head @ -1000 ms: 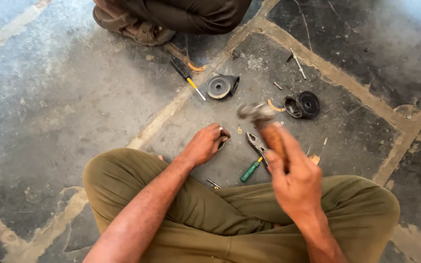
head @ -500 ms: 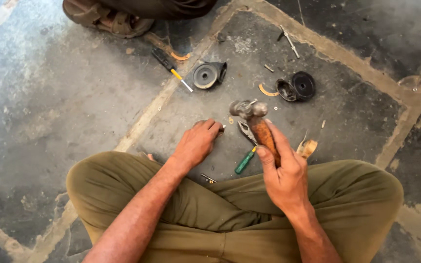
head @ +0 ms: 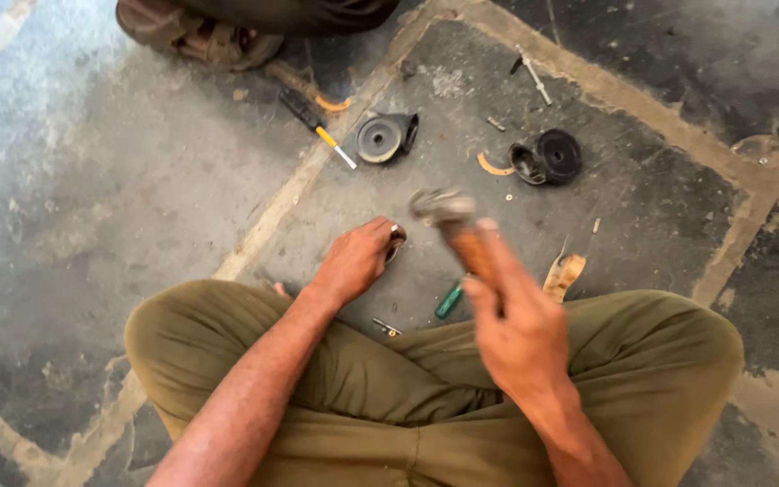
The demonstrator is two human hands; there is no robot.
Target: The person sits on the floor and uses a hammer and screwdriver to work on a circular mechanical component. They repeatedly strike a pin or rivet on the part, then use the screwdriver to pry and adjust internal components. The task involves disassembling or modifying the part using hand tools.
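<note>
Hammer [head: 451, 225] in my right hand [head: 520, 329], I sat cross-legged on the stone floor [head: 119, 180], fist wrapped around the wooden handle, arm bent and raised over my lap so the blurred metal head pointed forward and up, above the floor. My left hand [head: 353, 261] reached out past my knee, palm down, fingers curled together onto a small metal ring [head: 395, 240] that it pressed against the floor; most of the ring was hidden under the fingers. Just beside that hand lay a green-handled tool [head: 449, 300]. Farther off sat a round grey metal housing [head: 384, 137], a yellow-and-black screwdriver [head: 317, 128] and two black round parts [head: 547, 158]. Another person's sandalled foot [head: 196, 36] showed at the top.
</note>
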